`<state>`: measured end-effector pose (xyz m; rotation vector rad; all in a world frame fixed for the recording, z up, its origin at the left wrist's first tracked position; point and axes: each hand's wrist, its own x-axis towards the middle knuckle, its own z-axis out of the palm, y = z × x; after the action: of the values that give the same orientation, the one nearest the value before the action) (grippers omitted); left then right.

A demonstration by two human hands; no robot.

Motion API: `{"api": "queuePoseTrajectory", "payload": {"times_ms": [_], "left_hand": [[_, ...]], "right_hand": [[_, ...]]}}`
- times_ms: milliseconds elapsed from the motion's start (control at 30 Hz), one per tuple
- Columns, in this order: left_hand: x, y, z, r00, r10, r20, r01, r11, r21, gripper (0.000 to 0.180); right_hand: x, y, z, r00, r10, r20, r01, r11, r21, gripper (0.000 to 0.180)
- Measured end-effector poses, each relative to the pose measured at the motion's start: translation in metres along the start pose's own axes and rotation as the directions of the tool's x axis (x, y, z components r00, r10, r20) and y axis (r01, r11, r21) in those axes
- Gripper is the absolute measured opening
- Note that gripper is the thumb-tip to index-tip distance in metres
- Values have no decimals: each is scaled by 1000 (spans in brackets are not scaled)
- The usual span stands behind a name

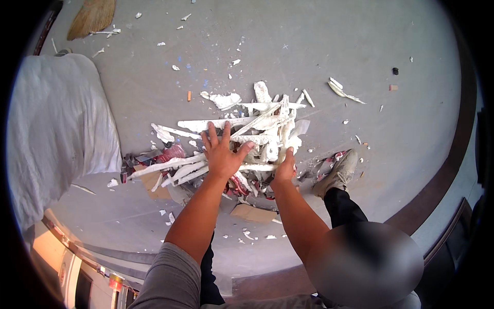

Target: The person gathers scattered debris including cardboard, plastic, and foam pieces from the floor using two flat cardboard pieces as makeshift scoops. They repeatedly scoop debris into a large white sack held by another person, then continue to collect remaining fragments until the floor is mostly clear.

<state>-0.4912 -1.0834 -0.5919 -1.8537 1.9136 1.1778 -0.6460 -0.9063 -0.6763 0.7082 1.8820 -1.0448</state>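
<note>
A heap of white foam-like strips and broken pieces [267,121] lies on the grey floor, mixed with crumpled red and clear wrappers [175,152]. My left hand [224,157] is open over the heap's near middle, palm down, fingers spread and the thumb pointing right. At the heap's right side, my right hand [283,170] is turned on its edge, with one digit stretched forward beside the white pieces. Its other fingers are partly hidden, and no grip on a piece shows. One white strip [257,167] crosses between my two hands.
A large, full whitish sack [64,118] stands at the left. A straw broom head [92,18] shows at the top left. Cardboard [254,213] lies near the heap. My shoe [339,172] is at its right. White crumbs lie scattered around; a blurred oval covers the lower right.
</note>
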Motion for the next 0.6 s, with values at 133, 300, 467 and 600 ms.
{"api": "queuePoseTrajectory", "payload": {"times_ms": [133, 300, 467, 600], "left_hand": [[-12, 9, 17, 998, -5, -58, -5, 986, -165, 93], [-16, 16, 10, 994, -30, 101, 81, 828, -555, 68], [-50, 32, -8, 990, -30, 140, 118, 727, -677, 48], [-109, 52, -25, 994, -103, 42, 96, 598, -796, 43]], "right_hand": [[-57, -18, 53, 927, 129, 352, -258, 902, 347, 69], [-97, -44, 77, 845, 176, 506, -376, 867, 326, 60], [-144, -71, 56, 808, 225, 544, -429, 858, 282, 64], [-201, -92, 24, 795, 206, 570, -426, 859, 283, 67]]}}
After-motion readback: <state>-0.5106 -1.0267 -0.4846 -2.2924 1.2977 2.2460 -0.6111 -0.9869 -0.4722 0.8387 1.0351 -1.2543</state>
